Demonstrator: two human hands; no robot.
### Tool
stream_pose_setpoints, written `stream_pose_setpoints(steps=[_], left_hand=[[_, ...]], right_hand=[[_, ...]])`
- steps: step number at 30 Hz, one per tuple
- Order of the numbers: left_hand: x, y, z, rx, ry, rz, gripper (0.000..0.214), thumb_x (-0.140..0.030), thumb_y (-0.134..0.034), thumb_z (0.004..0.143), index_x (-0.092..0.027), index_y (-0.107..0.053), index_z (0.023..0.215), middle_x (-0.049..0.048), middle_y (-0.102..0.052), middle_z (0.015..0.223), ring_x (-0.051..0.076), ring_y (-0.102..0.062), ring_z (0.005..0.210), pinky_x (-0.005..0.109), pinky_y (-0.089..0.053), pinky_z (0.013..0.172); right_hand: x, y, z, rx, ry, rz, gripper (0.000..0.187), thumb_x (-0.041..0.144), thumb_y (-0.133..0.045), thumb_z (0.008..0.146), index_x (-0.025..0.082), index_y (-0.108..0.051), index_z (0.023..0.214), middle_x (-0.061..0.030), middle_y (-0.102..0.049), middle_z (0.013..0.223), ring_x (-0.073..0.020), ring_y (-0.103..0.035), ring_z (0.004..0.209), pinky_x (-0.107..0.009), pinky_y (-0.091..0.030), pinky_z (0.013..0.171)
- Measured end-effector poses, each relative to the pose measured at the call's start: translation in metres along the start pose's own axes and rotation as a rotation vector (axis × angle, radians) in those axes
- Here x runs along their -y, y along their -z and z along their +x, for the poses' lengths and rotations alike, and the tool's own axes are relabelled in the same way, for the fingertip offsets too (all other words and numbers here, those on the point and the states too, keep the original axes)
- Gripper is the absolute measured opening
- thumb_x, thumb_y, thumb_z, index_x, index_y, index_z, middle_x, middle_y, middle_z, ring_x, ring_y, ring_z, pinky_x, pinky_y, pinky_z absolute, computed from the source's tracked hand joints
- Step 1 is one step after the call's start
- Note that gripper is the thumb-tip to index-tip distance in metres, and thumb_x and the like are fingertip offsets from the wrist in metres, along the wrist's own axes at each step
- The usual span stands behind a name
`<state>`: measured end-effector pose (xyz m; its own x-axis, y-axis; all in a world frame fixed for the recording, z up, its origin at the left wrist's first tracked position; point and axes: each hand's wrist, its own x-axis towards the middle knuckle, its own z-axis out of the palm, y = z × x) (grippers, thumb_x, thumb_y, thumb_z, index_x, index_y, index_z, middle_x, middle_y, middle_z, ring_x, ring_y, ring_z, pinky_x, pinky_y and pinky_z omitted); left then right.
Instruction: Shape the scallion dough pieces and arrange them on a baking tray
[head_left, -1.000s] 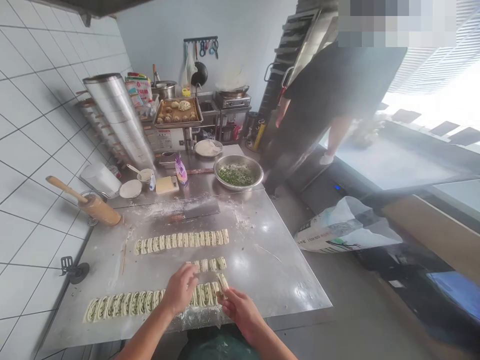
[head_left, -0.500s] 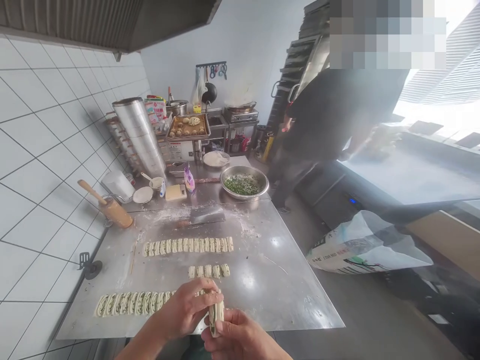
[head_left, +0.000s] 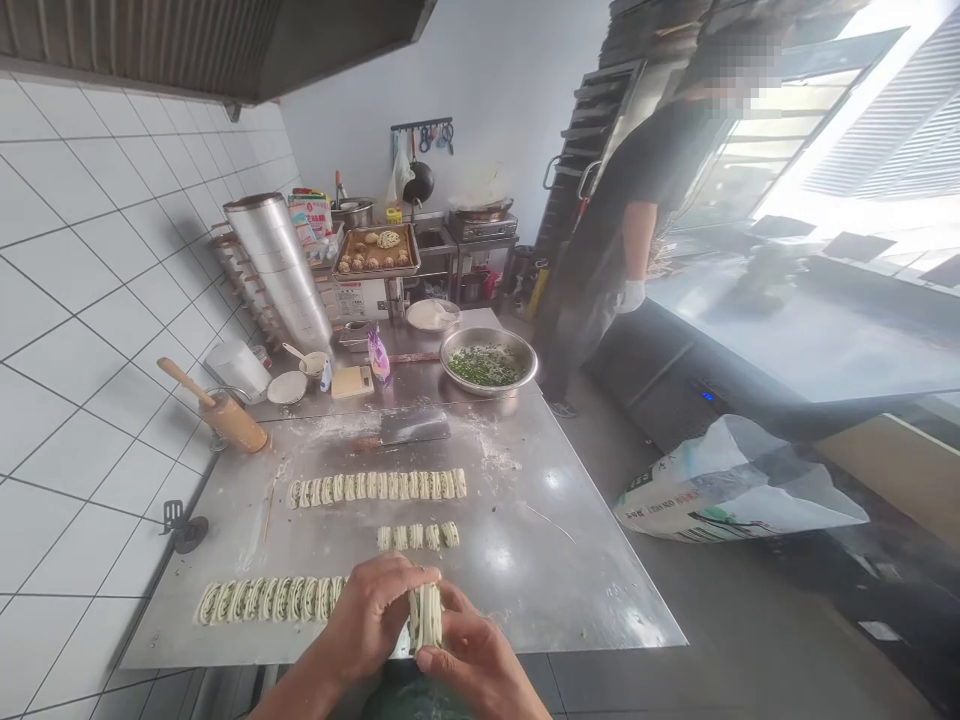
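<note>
1. My left hand (head_left: 371, 615) and right hand (head_left: 472, 660) were closed, gripping a stack of green-flecked dough slices (head_left: 425, 617) between them at 6 o'clock.
2. A row of dough slices (head_left: 266, 600) lay on the steel table (head_left: 525, 570) at 9 o'clock, beside my left hand.
3. A short row (head_left: 416, 536) and a long row (head_left: 379, 486) lay at 12 o'clock.
4. Beyond them lay a cleaver (head_left: 411, 427), with a rolling pin (head_left: 232, 420) at 11 o'clock.
5. A steel bowl of chopped greens (head_left: 489, 362) stood at 12 o'clock.
6. A person in dark clothes (head_left: 607, 250) stood at 1 o'clock.
</note>
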<state>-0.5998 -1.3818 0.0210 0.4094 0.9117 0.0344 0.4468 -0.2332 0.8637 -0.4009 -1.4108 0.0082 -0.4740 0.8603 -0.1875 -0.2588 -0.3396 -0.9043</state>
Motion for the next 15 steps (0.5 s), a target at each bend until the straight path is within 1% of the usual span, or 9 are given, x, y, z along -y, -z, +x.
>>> stream_pose_setpoints(steps=[1,2,3,5,7,9,11,13,15], left_hand=[[-0.006,-0.004,0.000,-0.035,0.082,-0.052,0.032,-0.037,-0.055,0.102,-0.027,-0.080,0.119,0.0093,-0.081,0.102,0.026,-0.073,0.094,0.036,-0.053,0.089],[-0.011,-0.009,0.000,-0.058,0.162,-0.115,0.029,-0.038,-0.059,0.100,-0.026,-0.082,0.111,0.0081,-0.081,0.096,0.025,-0.072,0.090,0.034,-0.054,0.084],[-0.017,-0.015,-0.001,-0.070,0.238,-0.188,0.026,-0.039,-0.063,0.097,-0.024,-0.084,0.102,0.0068,-0.080,0.088,0.024,-0.072,0.084,0.033,-0.053,0.078],[-0.026,-0.026,-0.006,-0.024,0.389,-0.359,0.025,-0.041,-0.069,0.090,-0.020,-0.083,0.086,0.0043,-0.075,0.070,0.023,-0.069,0.070,0.031,-0.051,0.067],[-0.034,-0.033,-0.012,0.056,0.509,-0.528,0.028,-0.043,-0.072,0.086,-0.018,-0.080,0.078,0.0026,-0.070,0.061,0.021,-0.066,0.061,0.031,-0.051,0.062],[-0.041,-0.033,-0.020,0.096,0.575,-0.659,0.027,-0.044,-0.075,0.083,-0.017,-0.078,0.083,0.0028,-0.071,0.065,0.022,-0.068,0.063,0.032,-0.053,0.064],[-0.048,-0.027,-0.026,0.089,0.633,-0.786,0.026,-0.041,-0.078,0.080,-0.017,-0.076,0.091,0.0034,-0.074,0.076,0.024,-0.072,0.073,0.034,-0.055,0.070],[-0.052,-0.018,-0.030,0.052,0.748,-0.923,0.029,-0.035,-0.082,0.076,-0.018,-0.074,0.098,0.0039,-0.075,0.083,0.025,-0.074,0.079,0.035,-0.056,0.076],[-0.053,-0.010,-0.030,-0.006,0.868,-1.055,0.031,-0.027,-0.081,0.073,-0.016,-0.071,0.100,0.0055,-0.076,0.086,0.025,-0.075,0.080,0.036,-0.056,0.079]], right_hand=[[-0.001,0.000,0.000,-0.050,0.052,-0.076,0.036,0.059,-0.083,0.079,0.024,-0.083,0.088,-0.0117,-0.053,0.153,-0.0396,-0.042,0.148,-0.049,-0.042,0.118],[-0.004,0.000,0.000,-0.089,0.078,-0.137,0.033,0.058,-0.082,0.081,0.025,-0.082,0.089,-0.0099,-0.044,0.162,-0.0403,-0.033,0.154,-0.052,-0.039,0.121],[-0.007,0.000,0.000,-0.118,0.095,-0.186,0.030,0.056,-0.081,0.083,0.026,-0.082,0.087,-0.0083,-0.038,0.167,-0.0401,-0.029,0.156,-0.054,-0.037,0.123],[-0.018,0.002,0.001,-0.149,0.172,-0.257,0.025,0.050,-0.077,0.089,0.026,-0.079,0.083,-0.0066,-0.036,0.169,-0.0387,-0.033,0.155,-0.055,-0.035,0.125],[-0.028,0.004,0.002,-0.149,0.315,-0.311,0.018,0.042,-0.071,0.095,0.027,-0.077,0.086,-0.0053,-0.038,0.167,-0.0363,-0.040,0.152,-0.055,-0.037,0.124],[-0.034,0.005,0.002,-0.129,0.467,-0.375,0.011,0.032,-0.065,0.100,0.030,-0.076,0.100,-0.0048,-0.039,0.167,-0.0343,-0.043,0.150,-0.055,-0.039,0.123],[-0.033,0.007,0.001,-0.111,0.569,-0.436,0.021,0.024,-0.059,0.101,0.033,-0.072,0.115,-0.0048,-0.035,0.169,-0.0336,-0.040,0.152,-0.055,-0.040,0.123],[-0.024,0.011,-0.001,-0.072,0.619,-0.493,0.028,0.019,-0.055,0.102,0.034,-0.068,0.122,-0.0049,-0.033,0.170,-0.0339,-0.034,0.156,-0.056,-0.038,0.124],[-0.012,0.019,-0.003,0.026,0.622,-0.569,0.030,0.019,-0.049,0.103,0.031,-0.068,0.123,-0.0059,-0.032,0.171,-0.0352,-0.026,0.159,-0.055,-0.038,0.124]])
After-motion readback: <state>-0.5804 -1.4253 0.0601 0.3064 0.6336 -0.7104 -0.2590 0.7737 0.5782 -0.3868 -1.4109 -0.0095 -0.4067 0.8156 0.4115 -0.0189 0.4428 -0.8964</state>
